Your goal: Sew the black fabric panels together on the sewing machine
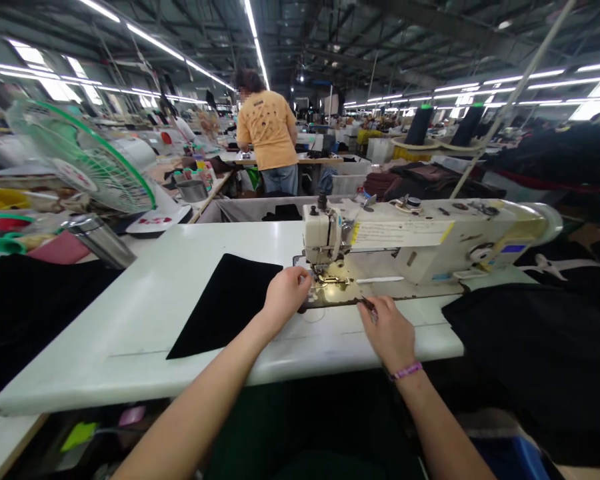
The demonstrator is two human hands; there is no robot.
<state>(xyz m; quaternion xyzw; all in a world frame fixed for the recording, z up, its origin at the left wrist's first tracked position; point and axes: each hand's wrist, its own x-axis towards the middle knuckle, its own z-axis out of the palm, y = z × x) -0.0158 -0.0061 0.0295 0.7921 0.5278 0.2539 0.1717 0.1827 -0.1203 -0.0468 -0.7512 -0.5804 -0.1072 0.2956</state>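
My left hand [289, 291] is beside the needle area of a white sewing machine [380, 223], its thumb and fingers pinched together. What they pinch, if anything, is too small to make out. A thin thread [314, 319] curls on the table just below that hand. My right hand [391, 331], with a purple band at the wrist, closes around small dark thread snips [368, 305]; their tip points toward the lit needle plate [336, 291] and most of them is hidden in the palm. A black fabric panel [225, 307] lies flat on the table, partly behind my left hand.
The white sewing table [100, 320] spans the front. Black fabric [535, 347] is heaped at right. On the left stand a green-rimmed fan [87, 157] and a steel flask [100, 240]. A person in a yellow shirt [267, 130] stands beyond. Thread cones [420, 125] rise behind the machine.
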